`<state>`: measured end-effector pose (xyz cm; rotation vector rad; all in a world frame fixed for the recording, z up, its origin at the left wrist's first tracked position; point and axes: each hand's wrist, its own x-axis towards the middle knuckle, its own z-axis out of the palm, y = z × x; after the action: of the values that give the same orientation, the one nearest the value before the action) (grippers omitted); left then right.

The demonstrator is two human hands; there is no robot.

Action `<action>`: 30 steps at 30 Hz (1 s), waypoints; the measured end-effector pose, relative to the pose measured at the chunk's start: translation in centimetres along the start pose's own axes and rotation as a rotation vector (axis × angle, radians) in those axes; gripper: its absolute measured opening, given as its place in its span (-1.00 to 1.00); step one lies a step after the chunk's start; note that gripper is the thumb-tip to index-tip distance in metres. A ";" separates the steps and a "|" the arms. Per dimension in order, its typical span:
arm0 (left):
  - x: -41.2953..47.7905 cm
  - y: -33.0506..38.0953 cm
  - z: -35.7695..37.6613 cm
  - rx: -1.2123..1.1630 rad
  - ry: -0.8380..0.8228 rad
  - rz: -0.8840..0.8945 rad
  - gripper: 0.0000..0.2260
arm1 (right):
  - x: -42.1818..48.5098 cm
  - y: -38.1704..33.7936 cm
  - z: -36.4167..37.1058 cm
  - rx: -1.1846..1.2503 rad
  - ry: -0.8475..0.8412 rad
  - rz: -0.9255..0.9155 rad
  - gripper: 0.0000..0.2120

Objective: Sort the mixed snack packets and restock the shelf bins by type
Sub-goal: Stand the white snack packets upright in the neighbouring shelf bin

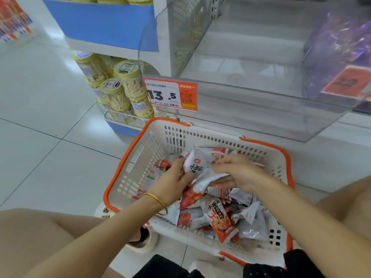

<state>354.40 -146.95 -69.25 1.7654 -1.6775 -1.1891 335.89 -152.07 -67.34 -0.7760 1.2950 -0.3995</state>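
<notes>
Head camera, looking down: both my hands are in the orange-rimmed basket (140,169) between my knees. My left hand (172,177) has its fingers curled round the left edge of the white packets (197,163). My right hand (239,173) pinches the same little bunch from the right, thumb on top, fingers underneath. So the bunch sits right between my two grips, raised just above the loose pile (220,217) of red and white packets lying nearer to me.

To do this well, I reckon I should square the bunch up and check that every face matches. Any red one goes back in the pile before I lift. Then one hand can carry while the other picks more.

The clear bin (251,109) stands just beyond the basket's far rim, with the orange price tag (170,95) on its near left corner. Being the nearest bin, it's my likely target. Purple packets (341,47) fill the bin to its right, and jars (124,87) are stacked at the far left.
</notes>
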 end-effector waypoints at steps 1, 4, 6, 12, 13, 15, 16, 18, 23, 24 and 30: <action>0.0 0.2 0.5 -0.057 -0.084 -0.024 -0.72 | 0.1 -0.1 0.3 0.082 0.004 0.020 -0.91; 0.0 0.4 1.6 -0.124 -0.224 -0.029 -0.54 | 0.6 -0.6 0.9 0.261 -0.023 0.089 -0.91; 0.7 -0.3 1.3 -0.123 -0.197 -0.083 -0.52 | 1.0 -1.1 0.9 0.330 -0.049 0.108 -0.86; 2.5 -3.1 -1.0 -0.508 -0.102 -0.400 -0.64 | 9.6 1.5 -2.9 -1.109 0.416 -0.459 -0.70; 2.6 -3.3 -1.2 -0.572 -0.093 -0.427 -0.72 | 11.2 2.5 -3.1 -1.346 0.356 -0.472 -0.63; 2.6 -3.7 -1.3 -0.688 -0.081 -0.486 -0.84 | 13.4 4.0 -2.8 -1.645 0.321 -0.394 -0.54; 2.6 -3.8 -1.3 -0.728 -0.077 -0.503 -0.85 | 13.9 4.4 -2.6 -1.722 0.353 -0.361 -0.55; 2.5 -3.8 -1.3 -0.785 -0.083 -0.498 -0.85 | 13.9 4.1 -2.1 -1.807 0.438 -0.404 -0.60; 2.5 -3.2 -1.1 -0.822 0.009 -0.426 -0.84 | 8.5 2.5 -1.1 -1.007 0.463 -0.465 -0.79; 2.5 -3.0 -0.9 -0.803 0.047 -0.415 -0.77 | 6.6 2.5 -0.5 -0.607 0.332 -0.337 -0.81; 0.4 -1.8 0.6 -0.701 0.121 -0.304 -0.48 | -1.1 4.0 2.2 0.414 -0.081 -0.109 -0.77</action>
<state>354.94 -146.85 -71.10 1.6060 -0.7798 -1.5204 337.14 -147.91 -69.25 -0.5070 1.0493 -0.6914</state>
